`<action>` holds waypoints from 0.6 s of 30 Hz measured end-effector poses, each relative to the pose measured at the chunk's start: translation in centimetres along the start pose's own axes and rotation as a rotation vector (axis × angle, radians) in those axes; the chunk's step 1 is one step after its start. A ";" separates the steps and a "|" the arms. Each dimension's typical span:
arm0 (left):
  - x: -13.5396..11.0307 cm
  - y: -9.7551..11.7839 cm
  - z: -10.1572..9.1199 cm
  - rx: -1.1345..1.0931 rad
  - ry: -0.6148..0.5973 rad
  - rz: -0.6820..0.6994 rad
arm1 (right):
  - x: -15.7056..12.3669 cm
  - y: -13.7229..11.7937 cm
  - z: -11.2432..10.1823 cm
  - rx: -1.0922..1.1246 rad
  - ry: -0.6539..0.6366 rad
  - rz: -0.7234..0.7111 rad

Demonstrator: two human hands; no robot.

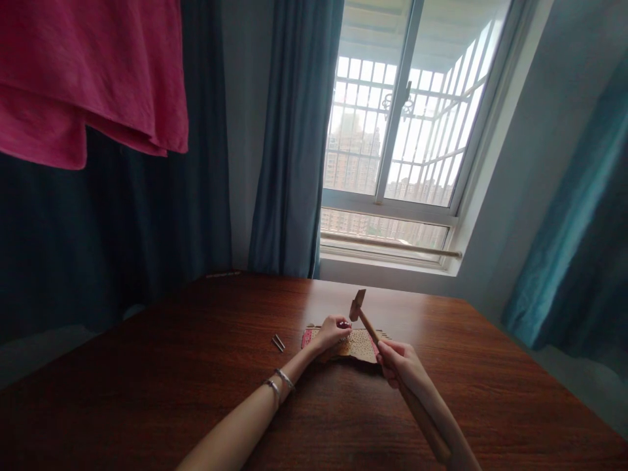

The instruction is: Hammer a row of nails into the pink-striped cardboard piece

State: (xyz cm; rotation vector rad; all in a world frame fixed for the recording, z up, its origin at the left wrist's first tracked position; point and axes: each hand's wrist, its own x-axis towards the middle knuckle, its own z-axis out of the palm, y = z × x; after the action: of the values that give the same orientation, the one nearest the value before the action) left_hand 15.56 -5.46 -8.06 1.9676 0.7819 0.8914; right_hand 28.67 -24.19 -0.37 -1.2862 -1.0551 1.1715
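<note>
My right hand (pixel 398 361) is wrapped round the wooden handle of a hammer (pixel 358 305), whose head is raised just to the right of my left hand. With closed fingers, my left hand (pixel 333 331) pinches something small and dark red; its kind is too small to make out. Under that hand lies a flat tan piece (pixel 360 347) covered in small dark dots, with pink at both ends and an uneven near edge. My left forearm and hand hide part of it. Left of the piece, two short thin metal rods (pixel 279 343) lie on the table.
The brown wooden table (pixel 196 392) reaches toward a barred window (pixel 392 131). Blue curtains (pixel 294 144) hang beside the window. A pink cloth (pixel 98 78) hangs at the upper left, above the table.
</note>
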 end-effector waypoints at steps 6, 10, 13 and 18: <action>0.0 0.0 0.0 0.016 0.002 0.009 | 0.1 0.0 -0.1 0.008 -0.003 0.006; -0.1 0.2 -0.1 0.004 -0.004 0.011 | 0.1 0.0 0.0 0.019 0.000 0.002; -0.1 0.2 -0.1 -0.004 -0.007 0.014 | 0.1 0.3 -0.1 0.040 -0.001 0.005; 0.0 -0.1 0.0 0.012 -0.002 0.005 | 0.3 0.6 -0.3 0.008 0.015 0.002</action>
State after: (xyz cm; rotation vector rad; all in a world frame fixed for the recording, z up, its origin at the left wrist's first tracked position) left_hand 15.54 -5.42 -8.15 1.9811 0.7831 0.8896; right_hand 29.03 -23.96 -0.97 -1.2879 -1.0371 1.1647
